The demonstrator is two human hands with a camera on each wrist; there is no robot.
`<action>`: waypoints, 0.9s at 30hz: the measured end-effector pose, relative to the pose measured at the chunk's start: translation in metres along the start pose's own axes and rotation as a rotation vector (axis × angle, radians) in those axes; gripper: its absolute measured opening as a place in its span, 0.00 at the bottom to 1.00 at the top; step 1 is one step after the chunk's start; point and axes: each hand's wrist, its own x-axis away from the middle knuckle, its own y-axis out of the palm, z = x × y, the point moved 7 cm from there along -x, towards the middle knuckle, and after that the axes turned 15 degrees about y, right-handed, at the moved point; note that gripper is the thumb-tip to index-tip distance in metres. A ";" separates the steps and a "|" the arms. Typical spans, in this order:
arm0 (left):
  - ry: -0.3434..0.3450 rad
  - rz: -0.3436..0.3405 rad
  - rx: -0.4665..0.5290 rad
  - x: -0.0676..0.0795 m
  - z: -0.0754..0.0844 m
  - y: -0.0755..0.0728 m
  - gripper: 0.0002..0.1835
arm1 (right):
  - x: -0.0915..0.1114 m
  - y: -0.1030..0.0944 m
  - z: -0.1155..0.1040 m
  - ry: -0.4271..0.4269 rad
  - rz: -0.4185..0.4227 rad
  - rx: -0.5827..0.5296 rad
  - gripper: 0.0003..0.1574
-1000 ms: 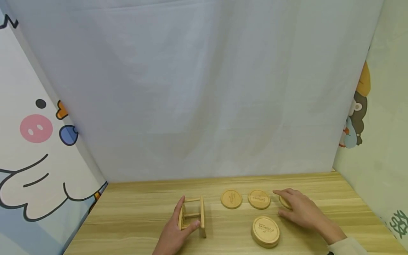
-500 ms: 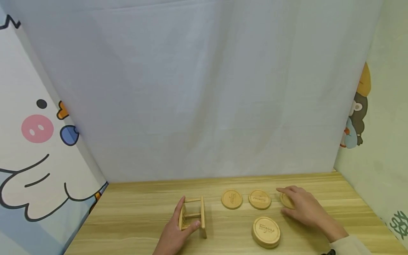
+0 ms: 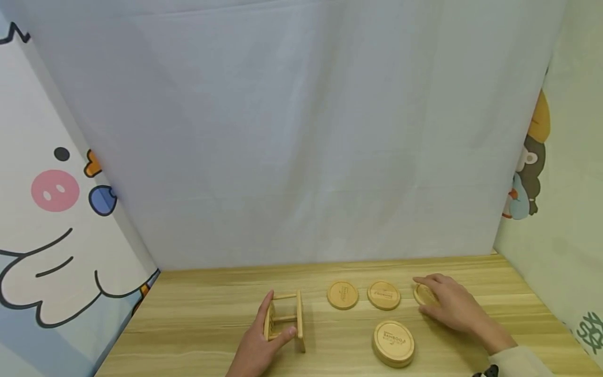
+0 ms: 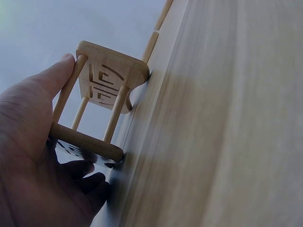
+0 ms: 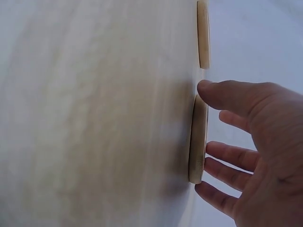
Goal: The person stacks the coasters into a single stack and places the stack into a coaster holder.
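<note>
My left hand [image 3: 256, 345] grips a bamboo coaster holder [image 3: 299, 319] standing on the table; in the left wrist view the thumb lies along one dowel of the holder [image 4: 106, 71] and the fingers curl behind a side panel. At the right, my right hand [image 3: 452, 303] lies over a round bamboo coaster [image 3: 424, 295], covering part of it. In the right wrist view that coaster [image 5: 198, 142] is flat on the table, thumb tip at one edge and loosely spread fingertips at its face and far edge.
Two more coasters, one left [image 3: 343, 295] and one in the middle [image 3: 383, 295], lie flat in the same row. A stack of coasters [image 3: 393, 343] sits nearer the front. A pale curtain [image 3: 301, 157] hangs behind the wooden table [image 3: 202, 314].
My right hand has shifted slightly right, uncovering more of the coaster under it, which stays in place. The left hand and the holder have not moved.
</note>
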 end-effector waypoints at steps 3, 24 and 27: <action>-0.003 -0.001 0.000 0.000 -0.001 0.000 0.58 | 0.000 0.000 0.001 -0.005 -0.002 0.000 0.41; 0.006 -0.001 0.007 0.000 0.000 0.001 0.57 | 0.001 0.003 0.006 0.033 -0.065 0.007 0.43; 0.008 0.000 0.008 0.001 -0.001 0.001 0.57 | 0.001 0.004 0.006 0.033 -0.067 0.005 0.43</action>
